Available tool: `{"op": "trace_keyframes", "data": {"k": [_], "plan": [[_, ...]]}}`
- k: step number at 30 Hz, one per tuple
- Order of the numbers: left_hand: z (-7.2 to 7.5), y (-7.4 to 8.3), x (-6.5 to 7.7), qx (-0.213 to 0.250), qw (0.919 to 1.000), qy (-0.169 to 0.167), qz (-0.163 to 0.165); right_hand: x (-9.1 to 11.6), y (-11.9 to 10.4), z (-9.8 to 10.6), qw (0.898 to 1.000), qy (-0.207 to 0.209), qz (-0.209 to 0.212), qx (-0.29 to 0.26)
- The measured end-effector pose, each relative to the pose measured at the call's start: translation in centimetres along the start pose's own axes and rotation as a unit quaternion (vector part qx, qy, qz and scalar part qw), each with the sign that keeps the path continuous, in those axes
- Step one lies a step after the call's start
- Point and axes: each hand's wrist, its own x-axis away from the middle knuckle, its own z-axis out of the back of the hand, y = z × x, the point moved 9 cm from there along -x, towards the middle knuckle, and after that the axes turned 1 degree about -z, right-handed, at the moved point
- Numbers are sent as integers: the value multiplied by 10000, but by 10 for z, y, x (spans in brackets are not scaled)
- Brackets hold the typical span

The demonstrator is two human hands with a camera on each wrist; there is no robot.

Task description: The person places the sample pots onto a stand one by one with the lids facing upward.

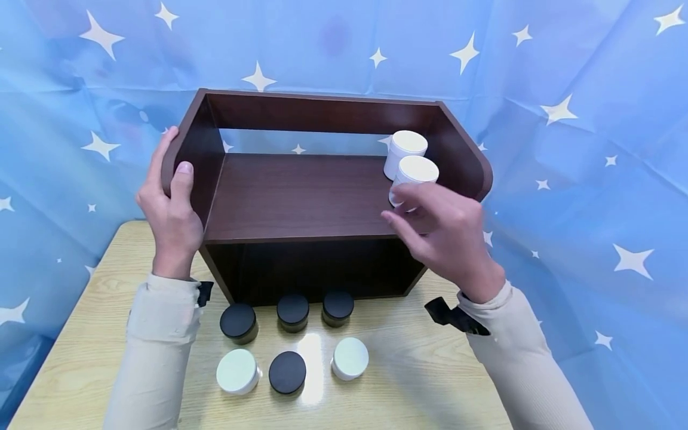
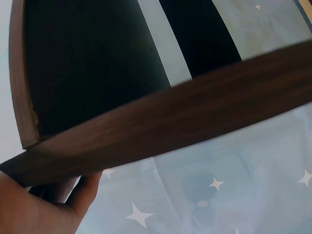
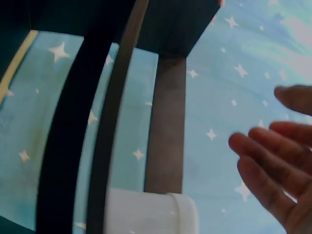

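Note:
A dark brown wooden shelf unit (image 1: pixel 290 197) stands on the table. My left hand (image 1: pixel 171 209) grips the edge of its left side panel, thumb on the inner side and fingers outside. Two white lidded jars sit at the right end of the upper shelf, a rear jar (image 1: pixel 405 149) and a front jar (image 1: pixel 416 170). My right hand (image 1: pixel 448 230) is just in front of the front jar and covers part of it in the head view. In the right wrist view its fingers (image 3: pixel 273 175) are apart from the white jar (image 3: pixel 151 212), with nothing between them and the thumb.
Below the unit, several black-lidded jars (image 1: pixel 239 322) stand on the light wooden table (image 1: pixel 419 382), along with a left white jar (image 1: pixel 237 371) and a right white jar (image 1: pixel 350 358). A blue curtain with white stars (image 1: pixel 591 179) hangs behind and at the sides.

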Motion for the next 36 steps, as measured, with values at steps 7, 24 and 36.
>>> {"op": "trace_keyframes", "data": {"k": [7,24,36], "plan": [[1,1,0,-26,10000,-28,-18,18,-1,-18,9906,-741,-53,-1150],[2,2,1,-80,9999,-29,-53,68,5,-71,9626,-1869,-424,-1914],[-1,2,0,-128,9999,6,57,108,20,-119,9403,-2547,-1155,-1938]]}}
